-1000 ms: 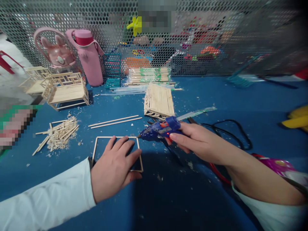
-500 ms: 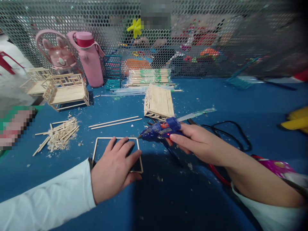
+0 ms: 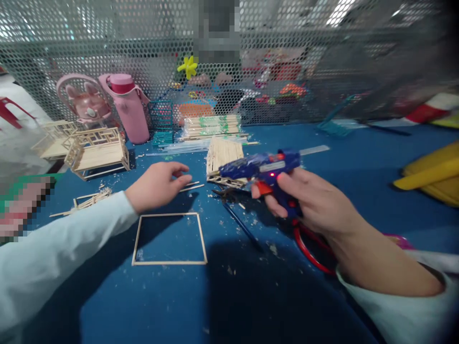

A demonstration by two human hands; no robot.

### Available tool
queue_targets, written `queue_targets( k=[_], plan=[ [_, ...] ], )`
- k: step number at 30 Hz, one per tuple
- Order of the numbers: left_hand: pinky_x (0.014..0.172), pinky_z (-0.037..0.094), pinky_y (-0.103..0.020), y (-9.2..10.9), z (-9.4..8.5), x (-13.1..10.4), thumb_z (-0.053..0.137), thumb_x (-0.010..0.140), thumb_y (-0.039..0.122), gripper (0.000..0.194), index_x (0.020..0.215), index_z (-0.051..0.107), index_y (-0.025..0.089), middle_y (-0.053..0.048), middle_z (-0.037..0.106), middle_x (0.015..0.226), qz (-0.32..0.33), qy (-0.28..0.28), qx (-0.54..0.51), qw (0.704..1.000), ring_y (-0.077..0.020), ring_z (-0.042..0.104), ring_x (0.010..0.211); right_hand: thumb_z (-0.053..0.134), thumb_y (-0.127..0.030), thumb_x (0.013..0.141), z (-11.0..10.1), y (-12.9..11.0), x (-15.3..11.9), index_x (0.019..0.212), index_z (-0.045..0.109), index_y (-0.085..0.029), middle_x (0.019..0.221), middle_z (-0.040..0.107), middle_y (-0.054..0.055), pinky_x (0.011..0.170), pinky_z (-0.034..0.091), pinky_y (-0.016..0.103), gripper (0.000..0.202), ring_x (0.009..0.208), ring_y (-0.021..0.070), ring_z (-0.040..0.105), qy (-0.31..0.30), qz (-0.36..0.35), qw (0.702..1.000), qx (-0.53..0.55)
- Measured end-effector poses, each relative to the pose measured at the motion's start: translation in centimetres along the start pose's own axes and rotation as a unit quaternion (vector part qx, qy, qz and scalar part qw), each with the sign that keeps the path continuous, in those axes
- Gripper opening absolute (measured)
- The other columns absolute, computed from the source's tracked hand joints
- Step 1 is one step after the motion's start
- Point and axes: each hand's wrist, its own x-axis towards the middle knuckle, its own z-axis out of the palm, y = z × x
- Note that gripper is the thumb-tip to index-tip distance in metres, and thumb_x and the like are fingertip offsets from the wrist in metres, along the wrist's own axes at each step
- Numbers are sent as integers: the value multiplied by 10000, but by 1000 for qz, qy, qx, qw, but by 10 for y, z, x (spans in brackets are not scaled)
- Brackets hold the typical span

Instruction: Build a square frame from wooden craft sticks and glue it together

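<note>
My right hand (image 3: 315, 196) grips a blue glue gun (image 3: 258, 165) with an orange trigger and a lit red light, raised above the table. Its nozzle points left, in front of a small slatted wooden piece (image 3: 225, 152). My left hand (image 3: 161, 185) hovers over the table with fingers curved, thumb and forefinger apart, and nothing visible between them. Just past its fingertips lie thin wooden sticks (image 3: 193, 187), partly hidden by the hand. Below, a rectangular stick frame (image 3: 170, 263) rests flat, untouched by either hand.
Two small stick-built benches (image 3: 98, 153) stand at the left, near a pile of stick offcuts (image 3: 91, 200). A pink bottle (image 3: 131, 114) and bagged sticks (image 3: 211, 126) line the mesh screen (image 3: 304, 38). Red-handled pliers (image 3: 311, 253) lie under my right hand; a yellow item (image 3: 433, 172) is at right.
My left hand has let go of the stick frame and moved up towards the loose sticks. The glue gun has lifted away from the frame's corner. The camera view has tilted up.
</note>
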Motion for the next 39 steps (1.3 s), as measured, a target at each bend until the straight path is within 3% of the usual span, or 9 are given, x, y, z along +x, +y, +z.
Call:
queue_targets(
  k=[4, 9, 12, 16, 20, 26, 31, 34, 39],
  plan=[
    [676, 474, -284, 10, 29, 54, 459, 831, 407, 552, 1251, 454, 50, -122, 679, 928, -23, -17, -94, 995, -152, 622, 632, 477, -503, 813, -14, -2, 2, 774, 536, -179, 446, 454, -28, 412, 310, 262, 332, 383, 102, 392, 89, -23, 993, 79],
    [711, 469, -305, 21, 56, 84, 575, 737, 419, 607, 1204, 491, 39, -152, 670, 944, -42, -6, -111, 993, -195, 631, 725, 412, -397, 861, -31, 4, 8, 756, 573, -179, 574, 514, 7, 442, 326, 273, 291, 393, 81, 360, 186, -6, 971, 149],
    [759, 462, -294, 27, 55, 89, 579, 721, 269, 404, 1072, 600, 71, -122, 668, 972, -1, 2, -137, 991, -191, 619, 823, 385, -392, 875, -37, 5, 9, 759, 573, -183, 520, 471, -5, 450, 321, 274, 304, 401, 91, 348, 201, 2, 965, 166],
    [796, 459, -277, 35, 40, 96, 559, 683, 154, 418, 1093, 606, 89, -91, 657, 1033, 73, 16, -152, 986, -167, 605, 860, 361, -382, 889, -38, 3, 7, 759, 575, -182, 508, 460, -8, 463, 328, 271, 321, 409, 93, 354, 188, -10, 967, 174],
    [839, 447, -277, 33, 32, 113, 549, 693, 148, 412, 1096, 613, 92, -95, 653, 1061, 130, 31, -81, 988, -174, 602, 903, 333, -357, 896, -33, 1, 6, 749, 576, -185, 619, 531, 8, 452, 327, 272, 332, 398, 79, 351, 173, -27, 970, 167],
    [864, 435, -301, 16, 34, 127, 477, 813, 239, 369, 1131, 595, 93, -124, 645, 1091, 125, 11, 39, 991, -200, 609, 925, 410, -492, 831, -32, 4, 7, 710, 525, -191, 416, 435, -22, 450, 321, 286, 344, 392, 115, 391, 157, -34, 984, 76],
    [875, 437, -340, 6, 16, 75, 451, 838, 262, 359, 1114, 600, 86, -135, 647, 1066, 102, 90, 115, 984, -224, 601, 941, 477, -497, 804, -23, 5, 5, 870, 496, -191, 462, 460, -45, 427, 289, 263, 313, 408, 110, 403, 101, -4, 995, 7],
    [876, 445, -366, -4, 14, 16, 435, 861, 353, 349, 1040, 636, 132, -115, 643, 1048, 136, 35, 154, 978, -237, 584, 970, 459, -467, 825, -16, 8, 3, 917, 493, -178, 634, 555, -1, 451, 319, 267, 305, 430, 93, 418, 64, -10, 996, -64],
    [984, 388, -434, -30, 27, -78, 503, 794, 519, 590, 1267, 461, 169, -139, 487, 1294, 136, 9, 148, 980, -269, 455, 1184, 393, -402, 859, -10, 20, 8, 1023, 488, -176, 906, 578, 103, 656, 411, 344, 295, 682, 195, 549, 190, -56, 921, -335]
  ],
)
